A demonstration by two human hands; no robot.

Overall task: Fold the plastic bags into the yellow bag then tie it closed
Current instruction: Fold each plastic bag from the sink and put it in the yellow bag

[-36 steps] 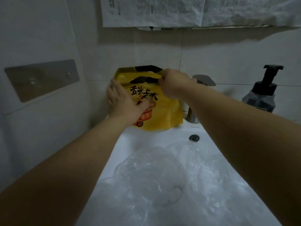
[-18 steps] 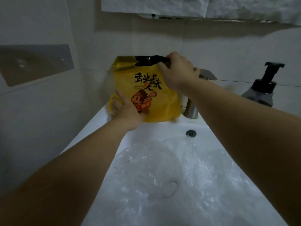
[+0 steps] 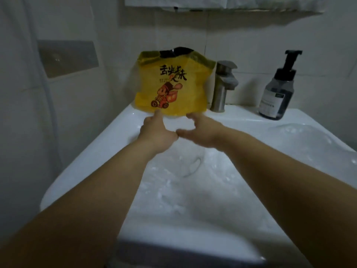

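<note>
The yellow bag [image 3: 173,84], printed with black characters and a cartoon courier, stands upright on the sink's back rim, its black-lined top gaping open. My left hand [image 3: 156,132] is just below it, one straight finger touching its bottom edge. My right hand [image 3: 202,132] is beside it with loosely curved fingers at the same bottom edge and nothing gripped. The two thumbs meet between the hands. Crumpled clear plastic bags [image 3: 185,171] lie in the basin under my arms, and more clear plastic [image 3: 301,136] sits at the right.
The white sink [image 3: 108,136] fills the lower view. A metal faucet [image 3: 222,84] stands right of the yellow bag, with a dark pump bottle [image 3: 276,89] further right. Tiled walls close in behind and on the left, where a metal plate [image 3: 67,57] is fixed.
My right hand let go of the bag's top and my left hand left its front. Both dropped to its bottom edge, and the bag now stands on the rim.
</note>
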